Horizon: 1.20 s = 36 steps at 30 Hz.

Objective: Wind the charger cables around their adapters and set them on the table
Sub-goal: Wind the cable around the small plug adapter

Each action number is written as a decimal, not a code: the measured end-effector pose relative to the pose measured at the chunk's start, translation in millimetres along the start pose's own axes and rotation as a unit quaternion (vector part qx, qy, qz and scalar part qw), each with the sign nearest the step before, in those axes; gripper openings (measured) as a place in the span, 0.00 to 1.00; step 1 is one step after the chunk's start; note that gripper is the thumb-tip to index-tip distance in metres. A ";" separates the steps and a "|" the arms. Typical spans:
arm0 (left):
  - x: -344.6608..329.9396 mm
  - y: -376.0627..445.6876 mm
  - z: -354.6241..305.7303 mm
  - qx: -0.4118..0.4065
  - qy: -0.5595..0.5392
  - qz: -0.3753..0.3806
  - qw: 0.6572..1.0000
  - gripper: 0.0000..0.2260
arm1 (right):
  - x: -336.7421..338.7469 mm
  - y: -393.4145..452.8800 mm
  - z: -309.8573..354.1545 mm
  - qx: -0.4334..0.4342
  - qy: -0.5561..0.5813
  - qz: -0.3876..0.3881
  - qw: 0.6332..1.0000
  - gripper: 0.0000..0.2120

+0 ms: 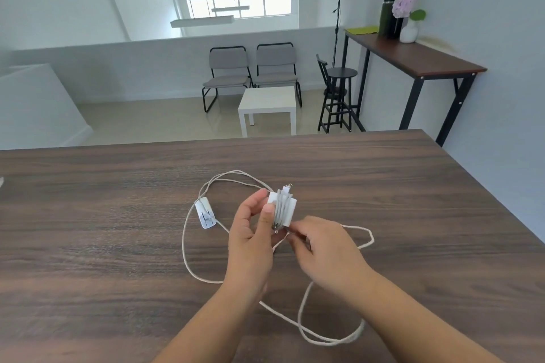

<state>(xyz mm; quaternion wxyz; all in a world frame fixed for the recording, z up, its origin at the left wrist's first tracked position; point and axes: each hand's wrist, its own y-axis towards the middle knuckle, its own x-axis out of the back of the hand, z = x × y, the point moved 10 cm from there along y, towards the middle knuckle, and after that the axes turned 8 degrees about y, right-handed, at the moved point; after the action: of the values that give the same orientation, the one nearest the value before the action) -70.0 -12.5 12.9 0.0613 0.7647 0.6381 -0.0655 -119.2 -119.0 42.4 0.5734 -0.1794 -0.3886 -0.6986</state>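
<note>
Wood table (118, 230): left hand (250, 239) grip holds adapter (281, 209); right hand (321, 247) grip pinches cable (365, 237) just below it.

Bright, even daylight from far windows (239, 4), slightly blown out. Soft faint shadows under hands on counter (118, 215). Cool bluish cast. Wide-angle bending at edges; counter edge bows. Right-hand fingers and vase (409, 29) area slightly blurred.
</note>
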 end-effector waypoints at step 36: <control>-5.7 24.8 2.9 -0.053 0.227 0.149 0.961 0.18 | 106.0 19.9 -12.0 0.025 -0.072 0.009 0.997 0.04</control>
<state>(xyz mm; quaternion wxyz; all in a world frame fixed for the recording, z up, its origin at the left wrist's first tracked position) -46.6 -22.9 11.2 -0.0356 0.8414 0.5167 0.1539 -127.6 -198.9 115.4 0.5545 -0.2185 -0.4450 -0.6684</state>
